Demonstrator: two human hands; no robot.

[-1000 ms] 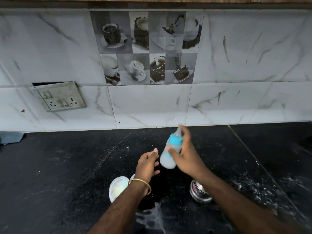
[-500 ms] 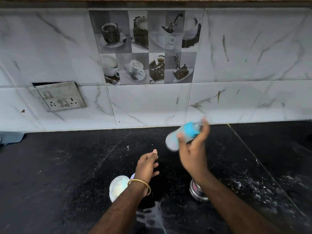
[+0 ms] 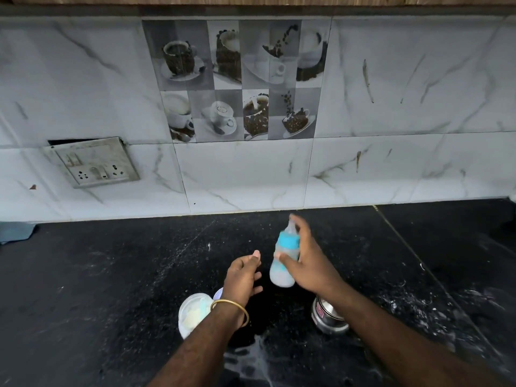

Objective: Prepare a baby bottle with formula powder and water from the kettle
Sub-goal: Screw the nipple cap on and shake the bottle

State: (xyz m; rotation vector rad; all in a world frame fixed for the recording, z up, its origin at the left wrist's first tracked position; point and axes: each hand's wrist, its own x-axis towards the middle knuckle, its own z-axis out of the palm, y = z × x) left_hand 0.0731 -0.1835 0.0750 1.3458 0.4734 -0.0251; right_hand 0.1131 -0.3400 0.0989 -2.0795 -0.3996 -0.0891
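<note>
Two hands are recorded above a black counter [image 3: 111,289]. A baby bottle [image 3: 284,256] with a blue collar, teat tilted toward 12 o'clock, is gripped by the right hand [image 3: 310,263], thumb and fingers curled round it. At its 9 o'clock the left hand [image 3: 242,277] is held loosely spread, nothing grasped; a white open container [image 3: 192,314] lies at 7 o'clock, a steel vessel [image 3: 328,317] at 5 o'clock.

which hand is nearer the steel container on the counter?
Right. The right hand is above and just behind the steel container, its forearm passing over it, holding the baby bottle. The left hand is off to the container's left, empty.
</note>
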